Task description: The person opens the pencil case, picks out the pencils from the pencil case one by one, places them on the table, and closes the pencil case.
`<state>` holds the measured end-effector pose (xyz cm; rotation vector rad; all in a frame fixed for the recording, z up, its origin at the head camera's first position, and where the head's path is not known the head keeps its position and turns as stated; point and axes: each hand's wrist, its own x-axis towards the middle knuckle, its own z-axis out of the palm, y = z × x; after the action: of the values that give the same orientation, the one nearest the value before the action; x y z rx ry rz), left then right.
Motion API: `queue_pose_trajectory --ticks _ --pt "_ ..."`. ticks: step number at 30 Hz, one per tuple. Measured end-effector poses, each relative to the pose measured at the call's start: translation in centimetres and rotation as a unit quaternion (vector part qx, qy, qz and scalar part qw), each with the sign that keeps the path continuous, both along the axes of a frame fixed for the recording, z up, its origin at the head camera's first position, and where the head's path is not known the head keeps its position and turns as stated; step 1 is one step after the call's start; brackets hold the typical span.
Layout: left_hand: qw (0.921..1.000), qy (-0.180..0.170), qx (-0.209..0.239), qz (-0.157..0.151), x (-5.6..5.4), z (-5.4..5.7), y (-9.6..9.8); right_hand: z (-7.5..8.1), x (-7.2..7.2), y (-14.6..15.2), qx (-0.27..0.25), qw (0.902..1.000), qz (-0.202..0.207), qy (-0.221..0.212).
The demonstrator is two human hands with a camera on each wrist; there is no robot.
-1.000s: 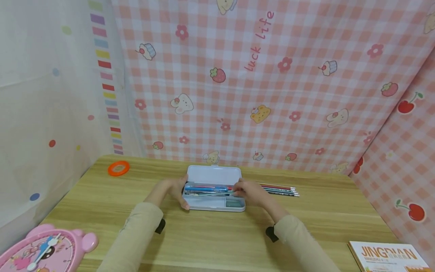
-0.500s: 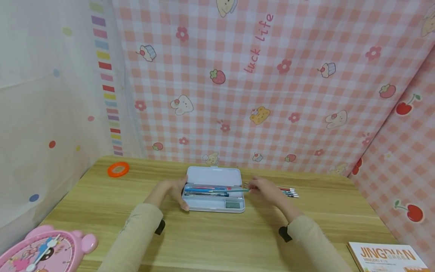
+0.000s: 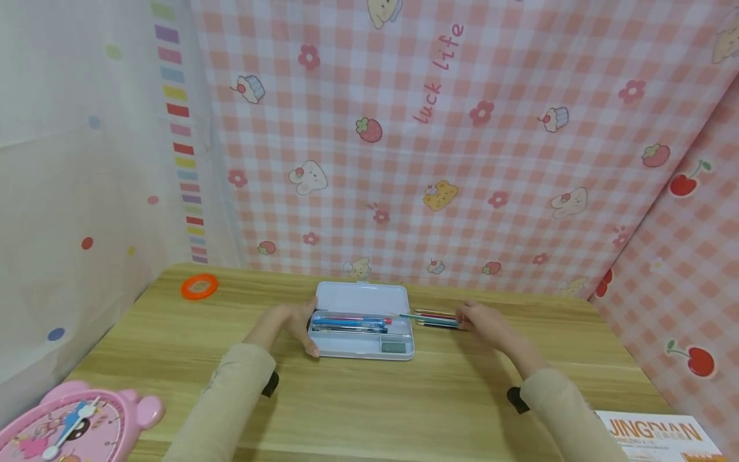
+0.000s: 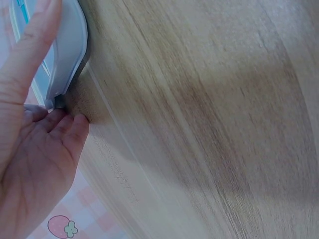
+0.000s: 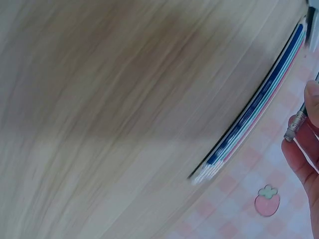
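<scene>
A white pencil case (image 3: 362, 299) lies open on the table, with several pens (image 3: 349, 323) in its back compartment and a dark green block (image 3: 394, 347) in a small front section. My left hand (image 3: 297, 326) holds the case by its left end, thumb along the front side and fingers behind; the left wrist view has this hand (image 4: 40, 134) at the case's corner. My right hand (image 3: 484, 326) pinches a teal pencil (image 5: 298, 121) near its eraser end. That pencil's tip reaches the case's right edge. Under it lie several pencils (image 5: 249, 117) side by side.
An orange ring (image 3: 199, 287) lies at the back left. At the front left is a pink clock (image 3: 75, 427), and a white book (image 3: 658, 433) lies front right. A pink checked cloth (image 3: 346, 160) hangs behind the table.
My right hand has moved rightward with the teal pencil, drawing it from over the case to above the loose pencils. My left hand stays at the case's left end.
</scene>
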<state>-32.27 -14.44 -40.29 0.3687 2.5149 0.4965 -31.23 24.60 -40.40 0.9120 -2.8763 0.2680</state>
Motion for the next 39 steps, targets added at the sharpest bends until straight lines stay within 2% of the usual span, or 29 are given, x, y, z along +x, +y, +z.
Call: queue_pose_trajectory --ticks 6,9,15,22,26,33,39 --pt "1.0 -0.003 -0.001 0.003 0.1 0.4 0.2 0.3 0.5 1.8 0.016 0.9996 -0.013 -0.016" --pt "0.9999 -0.011 0.002 0.004 -0.3 0.1 0.0 0.3 0.7 2.8 0.019 0.9993 -0.021 -0.026" --pt "0.9999 -0.015 0.004 -0.008 -0.9 -0.2 -0.2 -0.3 0.9 4.3 0.021 0.9995 -0.019 -0.012" --pt "0.9999 -0.008 -0.003 -0.007 -0.2 0.6 0.1 -0.9 1.0 5.2 0.024 0.9995 -0.008 0.02" --pt "1.0 -0.005 -0.001 -0.008 0.0 0.6 0.0 -1.1 0.9 5.5 0.013 0.9998 -0.009 0.011" --pt "1.0 -0.004 0.006 -0.004 0.1 0.4 -0.2 -1.8 0.8 5.5 0.025 0.9989 -0.038 0.01" --pt "1.0 -0.005 0.008 0.001 0.3 0.4 0.0 -2.2 0.8 5.3 0.026 0.9975 -0.061 0.025"
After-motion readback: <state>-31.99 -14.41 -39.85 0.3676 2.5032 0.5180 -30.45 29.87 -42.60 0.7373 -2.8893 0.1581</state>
